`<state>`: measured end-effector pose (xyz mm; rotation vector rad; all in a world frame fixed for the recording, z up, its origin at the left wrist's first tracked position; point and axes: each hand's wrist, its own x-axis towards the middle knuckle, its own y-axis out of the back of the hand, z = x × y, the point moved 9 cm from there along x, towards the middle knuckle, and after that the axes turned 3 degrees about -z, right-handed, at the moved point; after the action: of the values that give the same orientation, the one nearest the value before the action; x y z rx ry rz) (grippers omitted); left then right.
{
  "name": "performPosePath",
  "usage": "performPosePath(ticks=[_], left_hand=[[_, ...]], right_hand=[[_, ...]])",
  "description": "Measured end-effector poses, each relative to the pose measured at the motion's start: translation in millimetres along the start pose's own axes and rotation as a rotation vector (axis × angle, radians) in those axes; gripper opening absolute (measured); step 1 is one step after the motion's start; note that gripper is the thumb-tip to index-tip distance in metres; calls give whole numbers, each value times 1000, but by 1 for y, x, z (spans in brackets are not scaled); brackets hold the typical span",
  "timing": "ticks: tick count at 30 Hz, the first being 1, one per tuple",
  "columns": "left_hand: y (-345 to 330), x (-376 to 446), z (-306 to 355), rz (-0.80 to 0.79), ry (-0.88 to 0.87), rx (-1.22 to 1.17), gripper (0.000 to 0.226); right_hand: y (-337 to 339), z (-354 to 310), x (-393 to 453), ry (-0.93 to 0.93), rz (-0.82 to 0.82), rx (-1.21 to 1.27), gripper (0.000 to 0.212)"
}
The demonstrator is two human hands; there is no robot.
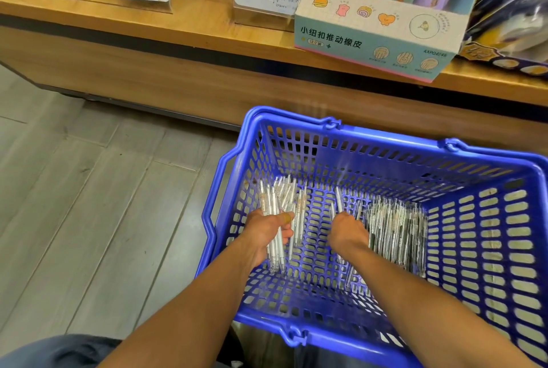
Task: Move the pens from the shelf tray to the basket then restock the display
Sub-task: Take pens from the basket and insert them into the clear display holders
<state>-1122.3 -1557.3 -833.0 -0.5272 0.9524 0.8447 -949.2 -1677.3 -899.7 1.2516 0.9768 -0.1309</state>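
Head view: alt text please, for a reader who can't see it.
Both hands reach into a blue basket: the left hand grips a bundle of clear pens, the right hand picks at a pile of pens. Behind, a wooden shelf holds price tags.

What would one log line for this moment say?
left hand: grips pens | right hand: on loose pens | basket: holds both

A bundle of clear pens (277,219) is gripped by the left hand's fingers (286,231) inside the blue basket (486,178); more pens (397,231) (loosely heaped) are seen just right of the right hand's fingers (347,219).
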Motion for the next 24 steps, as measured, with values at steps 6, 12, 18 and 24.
performPosePath(ticks=[6,12,18,24], left_hand=[[0,2,0,14,-4,12,52],[-12,0,4,-41,-45,48,92],[-13,0,4,-53,-49,39,122],[-5,1,1,17,-48,33,98]], right_hand=[[2,-9,-5,70,-137,185,12],[28,-60,-44,363,-511,990,11],[38,-83,-70,474,-644,1173,20],[18,-55,-38,333,-606,1141,27]])
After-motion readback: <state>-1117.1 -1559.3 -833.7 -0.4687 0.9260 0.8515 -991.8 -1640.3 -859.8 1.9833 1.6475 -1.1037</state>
